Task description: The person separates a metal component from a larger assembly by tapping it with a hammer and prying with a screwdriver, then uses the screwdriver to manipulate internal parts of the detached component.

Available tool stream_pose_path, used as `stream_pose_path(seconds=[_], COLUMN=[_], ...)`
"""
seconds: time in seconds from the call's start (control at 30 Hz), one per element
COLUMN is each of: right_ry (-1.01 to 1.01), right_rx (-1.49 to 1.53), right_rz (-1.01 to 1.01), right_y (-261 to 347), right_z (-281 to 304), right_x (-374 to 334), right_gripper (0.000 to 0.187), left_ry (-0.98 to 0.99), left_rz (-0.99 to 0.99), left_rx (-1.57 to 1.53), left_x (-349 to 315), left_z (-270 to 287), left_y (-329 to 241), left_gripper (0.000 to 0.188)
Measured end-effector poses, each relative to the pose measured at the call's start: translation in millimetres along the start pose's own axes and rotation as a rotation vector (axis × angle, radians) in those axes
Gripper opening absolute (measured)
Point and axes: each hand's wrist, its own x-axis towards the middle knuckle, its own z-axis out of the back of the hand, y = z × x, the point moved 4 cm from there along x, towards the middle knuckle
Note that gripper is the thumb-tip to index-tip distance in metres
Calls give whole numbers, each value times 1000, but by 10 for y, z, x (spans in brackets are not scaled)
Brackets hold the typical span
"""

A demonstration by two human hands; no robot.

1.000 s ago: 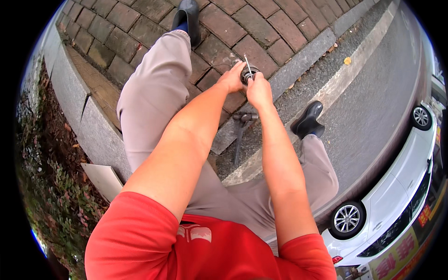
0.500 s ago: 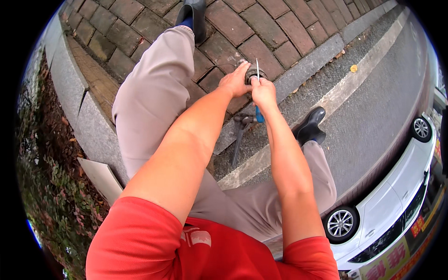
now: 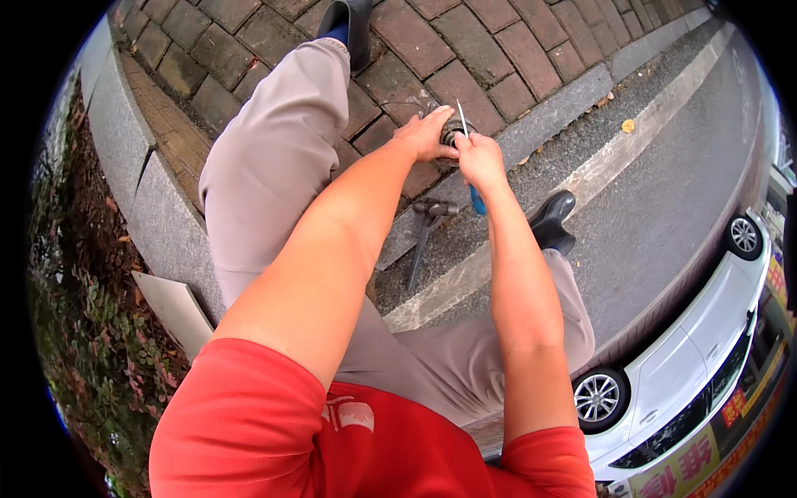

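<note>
A round, dark grey metal part (image 3: 452,128) sits on the paving near the kerb. My left hand (image 3: 422,137) grips its left side, fingers over the top and thumb toward the near edge. In my right hand (image 3: 481,160) is a blue-handled tool with a thin, pale, tapering blade (image 3: 462,118); its blue handle (image 3: 477,201) sticks out below my fist. The blade points away from me, beside the part, and I cannot tell whether it touches it. A hammer (image 3: 430,217) lies on the kerb, its handle toward me.
My legs spread on both sides, one dark shoe (image 3: 552,221) on the asphalt. Brick paving (image 3: 465,41) extends beyond the part. A stone kerb (image 3: 548,116) and painted line (image 3: 614,166) run along the road. At the right stands a white car (image 3: 689,340); a planting bed (image 3: 100,315) borders the left.
My right hand has shifted slightly right and toward me, with the blue-handled tool tilting. The hammer's head is now less covered. My left hand stays at the metal part, its fingers slightly flatter.
</note>
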Motion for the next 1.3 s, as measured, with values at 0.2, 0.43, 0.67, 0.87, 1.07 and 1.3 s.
stream_pose_path(seconds=[0.2,0.43,0.67,0.87,1.07,1.3], right_ry=[234,283,85,132,-105,-314], right_rx=[-203,-107,-324,86,-236,14], right_rz=[7,-15,171,-168,185,10], right_y=[26,180,136,175,96,-213], right_z=[485,392,-2,93,73,-309], right_x=[115,186,-67,-225,-354,-846], right_gripper=[43,43,39,36,35,64], left_ry=[159,112,114,52,-39,-98], left_rz=[3,108,84,92,236,178], left_rx=[193,161,262,245,158,271], left_x=[14,-129,-168,-225,-462,-493], left_z=[128,224,205,213,-121,-156], left_y=[-71,-182,-99,-103,-159,-145], left_gripper=[123,124,117,122,114,98])
